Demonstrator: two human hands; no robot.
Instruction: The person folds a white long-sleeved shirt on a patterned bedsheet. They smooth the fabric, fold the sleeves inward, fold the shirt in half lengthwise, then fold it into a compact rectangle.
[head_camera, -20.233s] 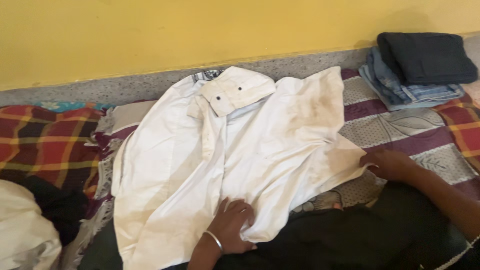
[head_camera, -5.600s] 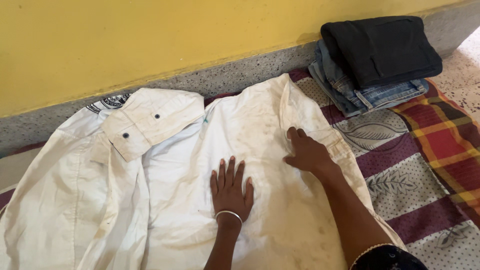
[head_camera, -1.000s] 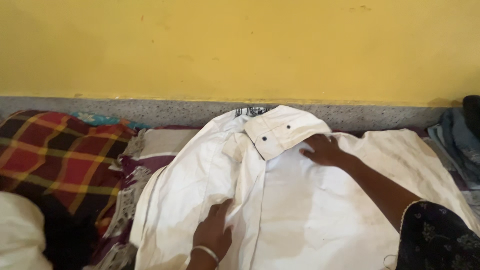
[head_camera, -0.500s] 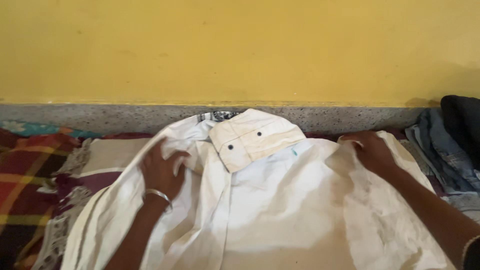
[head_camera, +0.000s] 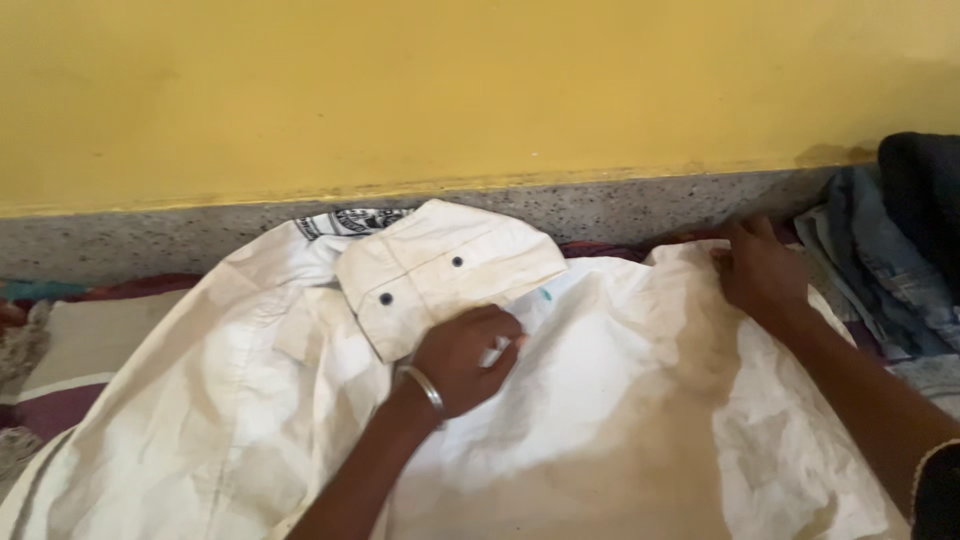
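A stained white shirt (head_camera: 620, 420) lies spread flat in front of me, its folded cuff with two dark buttons (head_camera: 440, 275) pointing toward the wall. My left hand (head_camera: 465, 355), with a metal bangle on the wrist, rests on the cloth just below that cuff, fingers curled and pinching a fold of the fabric. My right hand (head_camera: 760, 275) lies on the shirt's far right corner near the wall, fingers pressed onto the cloth edge.
A yellow wall (head_camera: 450, 90) with a grey speckled skirting (head_camera: 620, 205) runs along the back. Folded jeans and a dark garment (head_camera: 900, 250) are stacked at the right edge. A patterned bedcover (head_camera: 70, 350) shows at the left under the shirt.
My left hand has moved from the shirt's left shoulder to the middle, just below the cuff. My right hand has stayed at the far right corner. The view shifted slightly left.
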